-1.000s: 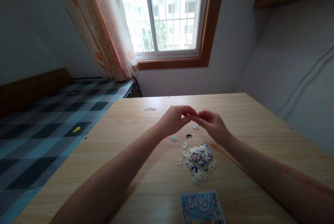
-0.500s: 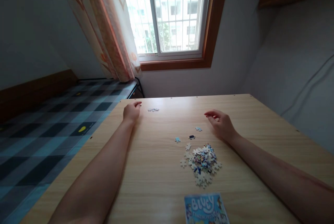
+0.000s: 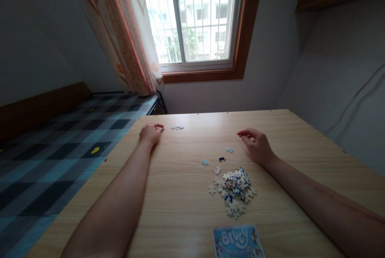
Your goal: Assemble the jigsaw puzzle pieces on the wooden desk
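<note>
My left hand (image 3: 150, 133) rests near the far left of the table. Its fingers are closed over a small puzzle piece (image 3: 162, 129), which peeks out at the fingertips. Just to the right of it lies a joined strip of puzzle pieces (image 3: 177, 128). My right hand (image 3: 254, 144) is above the table on the right, thumb and fingers pinched together; what they hold, if anything, is too small to make out. Between the hands and nearer to me are a light blue piece (image 3: 205, 162), a dark piece (image 3: 221, 159) and a pale blue piece (image 3: 229, 150).
A heap of puzzle pieces (image 3: 236, 185) sits in front of me, some face down. Closer still is a blue puzzle box (image 3: 239, 242) marked "Bluey". The wooden table (image 3: 171, 202) borders a checked bed (image 3: 60, 161) on the left. A window (image 3: 207, 21) stands beyond.
My left hand has shifted slightly down and left, its fingers now lower with a puzzle piece showing at the tips. The right hand has hardly moved. The view has tilted up a little.
</note>
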`<state>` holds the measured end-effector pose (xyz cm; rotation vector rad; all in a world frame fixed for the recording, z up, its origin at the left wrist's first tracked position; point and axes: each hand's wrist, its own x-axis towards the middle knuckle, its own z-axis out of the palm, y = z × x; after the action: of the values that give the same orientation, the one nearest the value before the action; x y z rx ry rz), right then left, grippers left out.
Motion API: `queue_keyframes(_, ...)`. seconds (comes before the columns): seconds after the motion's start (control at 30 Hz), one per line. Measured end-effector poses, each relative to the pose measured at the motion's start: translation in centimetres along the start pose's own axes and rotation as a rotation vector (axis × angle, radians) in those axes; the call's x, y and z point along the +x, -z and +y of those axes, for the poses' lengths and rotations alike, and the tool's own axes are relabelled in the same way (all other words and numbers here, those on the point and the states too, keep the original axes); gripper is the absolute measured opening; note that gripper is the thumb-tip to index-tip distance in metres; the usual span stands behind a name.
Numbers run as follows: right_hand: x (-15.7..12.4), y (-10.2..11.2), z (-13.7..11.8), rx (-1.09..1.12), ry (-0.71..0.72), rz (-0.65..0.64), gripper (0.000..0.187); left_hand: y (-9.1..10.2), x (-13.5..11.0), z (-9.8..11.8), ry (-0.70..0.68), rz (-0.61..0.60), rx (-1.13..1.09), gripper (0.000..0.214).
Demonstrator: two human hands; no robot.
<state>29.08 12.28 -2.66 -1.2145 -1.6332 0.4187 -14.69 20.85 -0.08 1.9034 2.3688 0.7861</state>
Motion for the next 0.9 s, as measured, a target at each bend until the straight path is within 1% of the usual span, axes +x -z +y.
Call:
queue_keyframes(0.17,-0.1,0.0,-0.3,0.024,0.011,0.014,0.02,0.0,0.0,-0.1,0.027,0.012,-0.004,0.025)
queue_keyframes(0.33,-0.2,-0.1,-0.1,0.047,0.02,0.069,0.019,0.0,0.2,-0.4,0.06,-0.011,-0.006,0.024)
queue_keyframes(0.47,-0.1,-0.2,0.0,0.047,0.016,0.065,0.019,-0.4,0.3,-0.8,0.024,-0.024,0.012,0.024)
queue_keyframes(0.57,-0.1,-0.2,-0.1,0.038,0.023,0.051,0.018,-0.7,0.4,-0.9,-0.03,-0.018,0.046,0.026)
queue_keyframes(0.7,-0.2,-0.2,-0.2,0.029,0.032,0.042,0.018,-0.9,0.5,-0.6,-0.093,-0.035,0.051,0.027)
queue_keyframes(0.9,-0.1,-0.2,-0.1,0.026,0.038,0.028,0.018,-1.0,0.6,-0.1,-0.118,-0.045,0.03,0.025)
